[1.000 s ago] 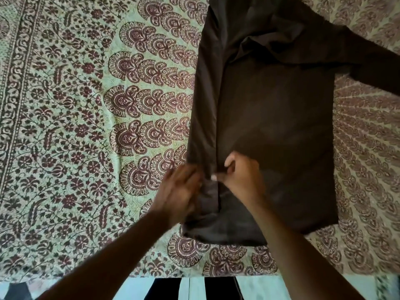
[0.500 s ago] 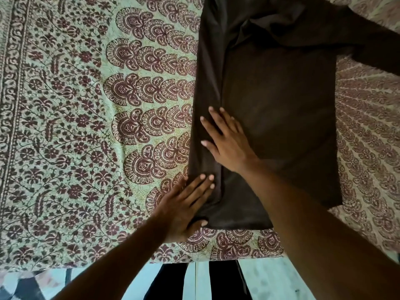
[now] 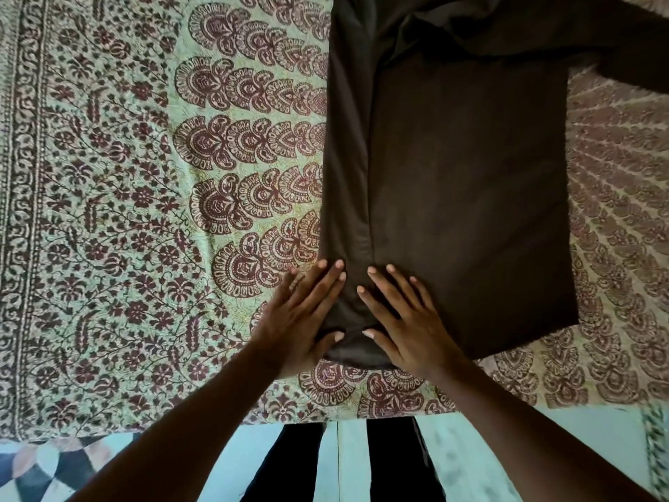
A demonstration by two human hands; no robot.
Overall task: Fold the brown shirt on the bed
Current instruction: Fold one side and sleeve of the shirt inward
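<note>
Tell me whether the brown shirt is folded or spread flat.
Partly folded: the brown shirt's left side is turned in as a long flap, while its right sleeve lies spread out.

The brown shirt (image 3: 463, 197) lies flat on the bed (image 3: 108, 211), which is covered by a green sheet printed with maroon flowers and paisley fans. The shirt's left side is folded inward as a long narrow panel, and one sleeve stretches away toward the upper right corner. Both hands lie flat with fingers straight and spread at the near left corner of the shirt. The left hand (image 3: 300, 320) rests partly on the folded panel and partly on the sheet; the right hand (image 3: 405, 324) presses on the shirt just beside it. Below the bed's edge, pale floor (image 3: 564, 440) and dark trouser legs (image 3: 394, 461) show.
</note>
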